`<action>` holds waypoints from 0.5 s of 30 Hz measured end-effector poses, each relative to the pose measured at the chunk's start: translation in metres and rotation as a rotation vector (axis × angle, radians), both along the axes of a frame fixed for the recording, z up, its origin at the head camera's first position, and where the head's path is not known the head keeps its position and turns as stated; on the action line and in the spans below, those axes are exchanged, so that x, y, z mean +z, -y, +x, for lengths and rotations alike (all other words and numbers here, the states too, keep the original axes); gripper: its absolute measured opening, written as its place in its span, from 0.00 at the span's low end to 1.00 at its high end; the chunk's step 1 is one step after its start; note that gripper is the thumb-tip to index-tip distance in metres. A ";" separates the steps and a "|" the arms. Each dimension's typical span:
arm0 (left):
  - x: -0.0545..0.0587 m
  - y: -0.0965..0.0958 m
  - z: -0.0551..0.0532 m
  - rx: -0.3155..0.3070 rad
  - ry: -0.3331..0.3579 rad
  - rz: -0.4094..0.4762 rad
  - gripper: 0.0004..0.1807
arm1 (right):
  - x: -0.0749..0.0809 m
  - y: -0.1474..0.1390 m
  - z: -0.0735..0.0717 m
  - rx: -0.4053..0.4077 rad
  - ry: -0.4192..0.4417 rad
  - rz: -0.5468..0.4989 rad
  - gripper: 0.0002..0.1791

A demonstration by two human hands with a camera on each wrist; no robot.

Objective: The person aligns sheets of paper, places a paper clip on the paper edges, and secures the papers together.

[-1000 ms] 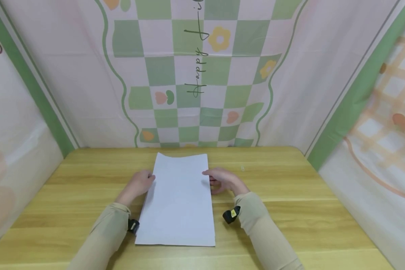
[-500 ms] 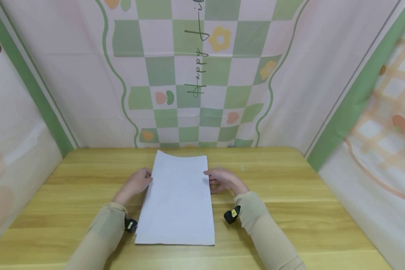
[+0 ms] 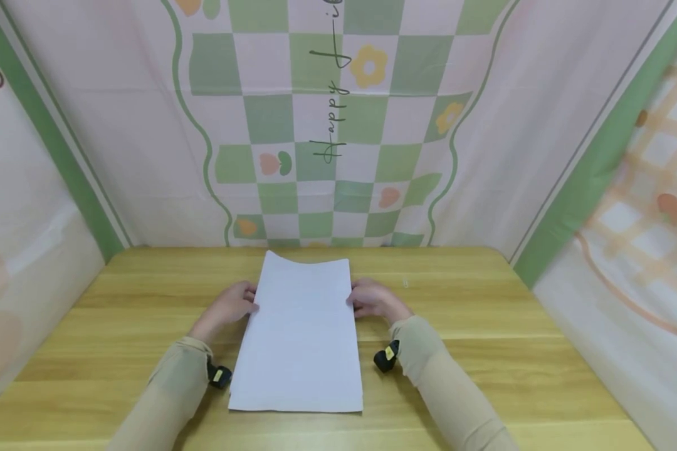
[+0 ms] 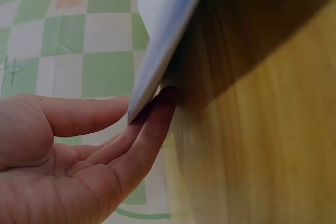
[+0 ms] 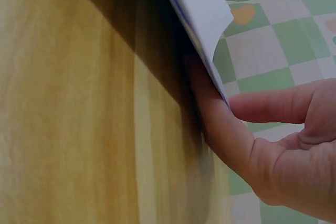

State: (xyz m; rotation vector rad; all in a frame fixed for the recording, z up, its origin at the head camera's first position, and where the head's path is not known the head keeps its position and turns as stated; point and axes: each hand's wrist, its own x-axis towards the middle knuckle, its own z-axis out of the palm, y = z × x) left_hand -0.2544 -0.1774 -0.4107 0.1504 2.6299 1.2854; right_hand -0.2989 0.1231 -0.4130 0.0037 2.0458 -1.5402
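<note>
Head view: the left hand (image 3: 230,305) and right hand (image 3: 378,299) pinch opposite edges of the white paper (image 3: 299,341) over the desk (image 3: 519,351), fingers underneath hidden; a small pale item (image 3: 405,284) is too faint to name. Left wrist: thumb and fingers nearly closed, paper cut off above. Right wrist: similarly narrow pinch, fingertip shadowed.

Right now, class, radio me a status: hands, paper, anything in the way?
Left hand pinches paper at left edge; right hand at right. Paper raised off table at both grips. Small pale item beyond right hand, not in the way.
</note>
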 end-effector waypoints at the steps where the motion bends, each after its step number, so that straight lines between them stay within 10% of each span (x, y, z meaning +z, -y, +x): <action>1: 0.000 0.000 0.000 0.004 0.006 -0.005 0.23 | 0.000 0.000 0.000 -0.002 -0.002 0.002 0.26; 15: -0.001 0.000 0.002 0.031 0.040 0.051 0.24 | -0.001 0.001 0.003 -0.040 -0.010 0.027 0.32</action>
